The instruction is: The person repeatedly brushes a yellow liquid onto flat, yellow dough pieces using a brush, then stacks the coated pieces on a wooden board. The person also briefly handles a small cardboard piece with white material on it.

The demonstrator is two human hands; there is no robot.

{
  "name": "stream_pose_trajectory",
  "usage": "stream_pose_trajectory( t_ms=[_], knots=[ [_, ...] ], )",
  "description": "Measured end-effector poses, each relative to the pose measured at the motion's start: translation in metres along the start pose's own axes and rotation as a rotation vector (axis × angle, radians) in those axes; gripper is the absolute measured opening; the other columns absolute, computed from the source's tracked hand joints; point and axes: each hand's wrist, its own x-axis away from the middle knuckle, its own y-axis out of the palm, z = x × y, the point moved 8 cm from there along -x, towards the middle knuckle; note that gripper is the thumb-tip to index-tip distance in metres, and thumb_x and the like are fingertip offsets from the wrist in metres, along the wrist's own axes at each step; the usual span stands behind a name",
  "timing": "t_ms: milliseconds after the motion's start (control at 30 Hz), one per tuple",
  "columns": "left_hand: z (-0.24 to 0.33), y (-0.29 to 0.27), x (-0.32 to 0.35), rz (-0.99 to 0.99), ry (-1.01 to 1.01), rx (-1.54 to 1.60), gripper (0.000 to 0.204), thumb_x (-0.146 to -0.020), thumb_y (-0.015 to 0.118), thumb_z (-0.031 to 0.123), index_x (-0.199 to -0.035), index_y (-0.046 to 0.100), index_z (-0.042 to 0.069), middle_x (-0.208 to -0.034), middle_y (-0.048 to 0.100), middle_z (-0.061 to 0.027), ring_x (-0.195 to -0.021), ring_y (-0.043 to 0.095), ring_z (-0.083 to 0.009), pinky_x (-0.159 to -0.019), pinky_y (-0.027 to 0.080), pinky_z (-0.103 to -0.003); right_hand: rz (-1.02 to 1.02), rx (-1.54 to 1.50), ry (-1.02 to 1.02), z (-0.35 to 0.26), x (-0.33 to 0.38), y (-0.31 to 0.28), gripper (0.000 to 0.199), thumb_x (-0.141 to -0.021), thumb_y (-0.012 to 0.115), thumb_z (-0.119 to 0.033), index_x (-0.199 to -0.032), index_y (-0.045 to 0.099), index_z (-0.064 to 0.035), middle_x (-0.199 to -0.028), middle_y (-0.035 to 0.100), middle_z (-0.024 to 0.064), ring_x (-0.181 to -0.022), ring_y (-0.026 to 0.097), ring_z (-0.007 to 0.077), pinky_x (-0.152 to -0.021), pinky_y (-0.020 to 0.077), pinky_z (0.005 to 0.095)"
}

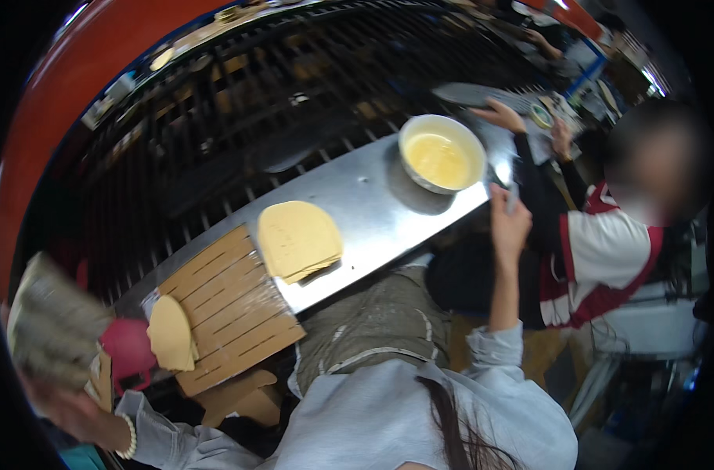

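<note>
Here, the right hand point(511, 223) pinches a small grey piece point(513, 198) near the bowl point(443, 153) of yellow liquid. The left hand point(71, 415) blurs beside a pale bundle point(55, 321); I cannot tell its grip. Between them, yellow sheets point(298, 235) lie on the bench point(384, 223), their faint marks unreadable, beside a board point(224, 305).

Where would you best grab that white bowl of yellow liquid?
Probably by the rim of the white bowl, from the near right, where the wearer's right hand is. The bowl stands upright, its round rim exposed and no handle visible; the yellow liquid suggests keeping it level. That hand seems to hold something slim and grey, so might need freeing first.
</note>
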Motion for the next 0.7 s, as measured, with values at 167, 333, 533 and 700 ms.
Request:
stream_pose_trajectory(
  t_ms=[167,333,533,700],
  knots=[
    [-0.005,0.333,0.053,-0.859,-0.286,0.268,0.044,-0.102,0.068,0.032,-0.135,0.065,0.002,-0.133,0.068,-0.0139,-0.12,0.065,-0.0187,-0.107,0.049,-0.032,-0.21,-0.025,0.198,0.027,0.0,0.038,0.065,-0.102,0.057,-0.055,-0.102,0.075,0.0072,-0.082,0.074,0.0258,-0.089,0.076,0.0392,-0.083,0.0536,0.0467],
    [-0.067,0.532,0.123,-1.146,-0.493,0.278,0.043,-0.094,0.08,0.035,-0.115,0.076,-0.002,-0.1,0.076,-0.0089,-0.085,0.071,-0.0141,-0.076,0.057,-0.027,-0.251,-0.071,0.188,0.038,-0.027,0.065,0.062,-0.102,0.056,-0.05,-0.104,0.072,0.0095,-0.088,0.072,0.032,-0.095,0.075,0.0419,-0.086,0.0528,0.0476],
    [-0.152,0.642,0.207,-1.037,-0.445,-0.082,0.049,-0.088,0.08,0.047,-0.111,0.08,0.005,-0.11,0.078,-0.0188,-0.104,0.075,-0.0306,-0.095,0.056,-0.039,-0.109,-0.229,0.178,0.039,0.006,0.067,0.056,-0.105,0.062,-0.043,-0.091,0.07,0.0103,-0.069,0.065,0.0089,-0.073,0.055,0.0097,-0.064,0.0447,0.0366],
    [-0.127,0.686,0.261,-1.057,-0.502,0.039,0.047,-0.092,0.074,0.048,-0.112,0.079,0.006,-0.11,0.078,-0.0166,-0.106,0.075,-0.0312,-0.096,0.056,-0.04,-0.142,-0.662,0.431,0.077,0.036,0.083,0.042,-0.109,0.058,-0.035,-0.088,0.069,0.0003,-0.058,0.046,-0.0043,-0.051,0.038,0.0036,-0.048,0.0264,0.0278]
  ],
)
